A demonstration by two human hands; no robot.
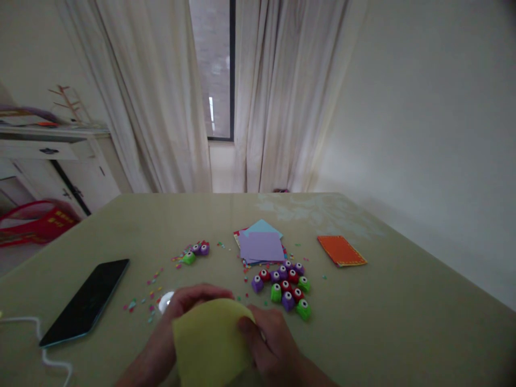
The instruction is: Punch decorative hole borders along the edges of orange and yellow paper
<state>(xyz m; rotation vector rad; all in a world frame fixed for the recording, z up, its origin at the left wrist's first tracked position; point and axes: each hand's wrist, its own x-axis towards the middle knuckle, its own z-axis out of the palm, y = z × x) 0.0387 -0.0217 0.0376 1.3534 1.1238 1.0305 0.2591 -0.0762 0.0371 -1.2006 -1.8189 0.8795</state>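
Both hands hold a yellow sheet of paper (209,344) low at the table's near edge. My left hand (177,317) curls over the sheet's upper left edge, fingers closed on it. My right hand (270,344) pinches the sheet's right side. Just beyond the right hand lies a cluster of several small paper punches (287,287) in purple, red and green. A stack of coloured paper (261,246), lilac on top, lies behind the cluster. Three more punches (195,251) sit further left amid paper confetti.
A black phone (86,301) with a white cable (36,336) lies at the near left. An orange sheet (341,250) lies at the right. The green table (403,322) ends at curtains (161,107) and a wall; a white cabinet (60,161) stands at the left.
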